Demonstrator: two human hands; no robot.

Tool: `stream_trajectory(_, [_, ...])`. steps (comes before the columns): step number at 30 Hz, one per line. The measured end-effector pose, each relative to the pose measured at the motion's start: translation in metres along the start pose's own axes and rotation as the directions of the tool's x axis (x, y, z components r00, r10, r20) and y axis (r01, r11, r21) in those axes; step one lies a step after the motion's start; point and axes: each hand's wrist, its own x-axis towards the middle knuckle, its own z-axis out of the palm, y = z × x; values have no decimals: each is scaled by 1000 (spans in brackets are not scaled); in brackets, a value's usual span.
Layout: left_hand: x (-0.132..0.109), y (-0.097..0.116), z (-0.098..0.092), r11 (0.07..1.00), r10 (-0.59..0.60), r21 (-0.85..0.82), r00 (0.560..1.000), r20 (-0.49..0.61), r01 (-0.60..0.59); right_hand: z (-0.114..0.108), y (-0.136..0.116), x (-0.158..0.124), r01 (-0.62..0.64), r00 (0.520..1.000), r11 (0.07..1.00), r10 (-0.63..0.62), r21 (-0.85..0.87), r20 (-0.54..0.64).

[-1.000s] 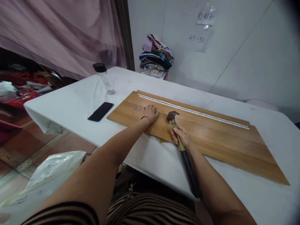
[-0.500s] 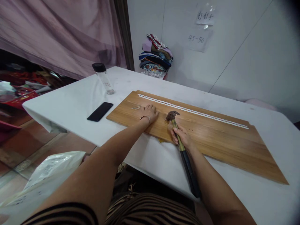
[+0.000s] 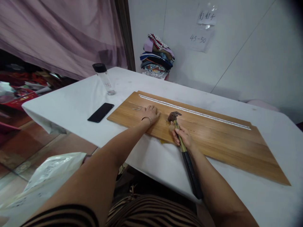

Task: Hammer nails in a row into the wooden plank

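Observation:
My right hand (image 3: pixel 183 136) is wrapped around the handle of a claw hammer (image 3: pixel 181 142), whose rusty head rests on or just above a wooden board (image 3: pixel 227 142); I cannot tell which. The black grip of the hammer points back toward me, past the table's front edge. Flat on the board lies my left hand (image 3: pixel 151 114), palm down with the fingers stretched out. Several nails (image 3: pixel 137 108) lie on the wood just left of it. A row of small dark marks (image 3: pixel 191 130) shows on the board to the right of the hammer head.
Two white strips (image 3: pixel 194 112) run along the board's far side. Left of the board, a black phone (image 3: pixel 101 112) lies on the white table (image 3: pixel 71 97), and a clear bottle with a black lid (image 3: pixel 105 80) stands behind it. Folded cloths (image 3: pixel 157 58) are piled against the wall.

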Motion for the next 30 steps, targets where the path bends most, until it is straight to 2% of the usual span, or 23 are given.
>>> stream_trajectory(18, [2, -2, 3, 1000, 0, -28, 1000, -6, 0, 2, -4, -2, 3, 1000, 999, -3, 34, -6])
stream_trajectory(30, [-2, 2, -3, 1000, -3, -25, 1000, 1, 3, 1, -2, 0, 3, 1000, 1000, -3, 29, -14])
